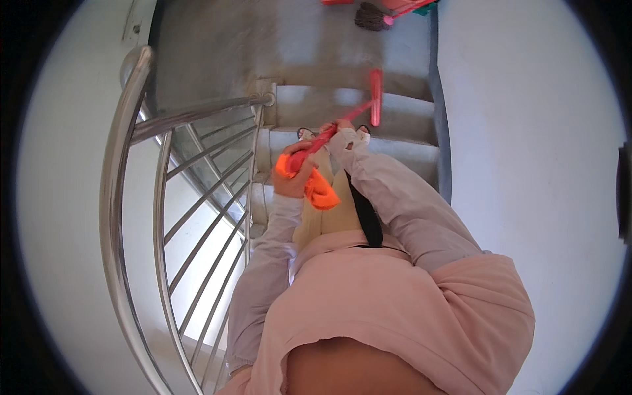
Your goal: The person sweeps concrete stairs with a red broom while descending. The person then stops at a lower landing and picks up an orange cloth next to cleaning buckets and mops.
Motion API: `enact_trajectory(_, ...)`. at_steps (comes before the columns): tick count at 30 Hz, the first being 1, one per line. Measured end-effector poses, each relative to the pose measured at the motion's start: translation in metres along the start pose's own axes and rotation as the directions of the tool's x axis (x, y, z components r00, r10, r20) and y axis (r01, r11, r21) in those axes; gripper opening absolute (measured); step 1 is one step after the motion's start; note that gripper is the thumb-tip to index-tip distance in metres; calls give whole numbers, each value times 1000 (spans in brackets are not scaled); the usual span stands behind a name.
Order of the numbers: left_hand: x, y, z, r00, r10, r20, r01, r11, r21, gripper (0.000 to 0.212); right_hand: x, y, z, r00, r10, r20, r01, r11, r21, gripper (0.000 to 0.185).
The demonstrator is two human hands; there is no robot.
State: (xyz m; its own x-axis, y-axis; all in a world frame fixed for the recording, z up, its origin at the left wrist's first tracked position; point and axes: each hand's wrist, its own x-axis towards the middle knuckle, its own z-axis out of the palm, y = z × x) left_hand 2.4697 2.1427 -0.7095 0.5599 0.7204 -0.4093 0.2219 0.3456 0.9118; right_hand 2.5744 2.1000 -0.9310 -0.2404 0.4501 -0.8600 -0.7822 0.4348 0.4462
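Observation:
My left hand [292, 180] is closed around the upper end of a red pole [323, 138], with a bright orange cloth [322, 192] bunched in the same grip and hanging below the palm. Further down the pole, my right hand [340, 129] grips it from the other side. The pole slants away to a red bar-shaped head [376, 98] of a cleaning tool, over the stair steps [400, 155] ahead of my feet. Blur hides whether this head is a squeegee or a mop. Long pale sleeves cover both forearms.
A stainless steel stair railing [112, 207] with several slanted bars runs along my left. A white wall [518, 173] with a grey skirting [443, 148] rises on the right. Beyond the steps, a broom [373, 17] with dark bristles lies on the concrete landing [237, 44].

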Motion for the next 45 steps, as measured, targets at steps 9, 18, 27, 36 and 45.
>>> enact_trajectory(9,49,4,-137,991,132,26,-134,951,280,16,123,103,33,988,-143,-52,137,986,-95,4)
enact_trajectory(18,38,30,-250,968,187,169,-239,894,380,17,99,231,72,984,-159,-84,120,929,-350,13)
enact_trajectory(27,60,-6,-309,975,124,186,-170,953,252,18,227,215,26,990,-136,33,135,867,-479,16)
enact_trajectory(36,34,-20,-340,933,191,305,-313,848,428,21,188,275,60,997,-68,-37,34,814,-580,22)
enact_trajectory(45,20,-23,-360,970,109,219,-204,854,479,20,215,305,16,978,50,-205,-139,884,-446,20)
